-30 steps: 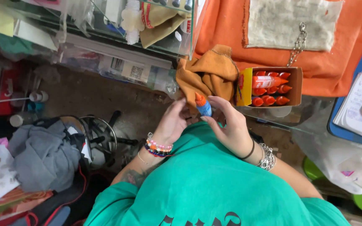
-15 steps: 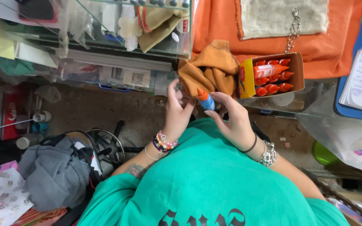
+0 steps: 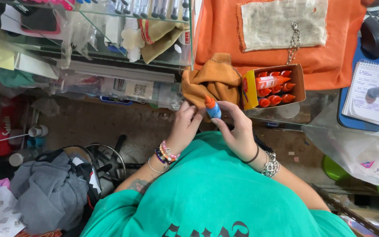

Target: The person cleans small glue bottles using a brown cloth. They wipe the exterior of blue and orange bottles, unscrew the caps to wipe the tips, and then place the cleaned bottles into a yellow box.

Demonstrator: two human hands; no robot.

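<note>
My right hand (image 3: 237, 129) grips a small blue bottle with an orange cap (image 3: 212, 108), held upright in front of my chest. My left hand (image 3: 185, 125) is right beside it, fingers curled against a small part that I cannot make out. Just behind both hands lies a crumpled orange-brown cloth (image 3: 211, 79). To the right of the cloth stands an open cardboard box (image 3: 298, 81) filled with several orange-capped bottles (image 3: 272, 87). Beaded bracelets circle my left wrist and a metal bracelet my right.
An orange cloth (image 3: 338, 48) with a pale rag and a metal chain covers the glass counter. A spiral notebook (image 3: 369, 94) and a marker lie at right. A glass shelf (image 3: 123, 48) holds goods at left. Grey clothing (image 3: 44, 193) sits on the floor.
The view has shifted slightly; my hands and the bottle have stayed close together by the cloth, with the left fingers working at the bottle's side.
</note>
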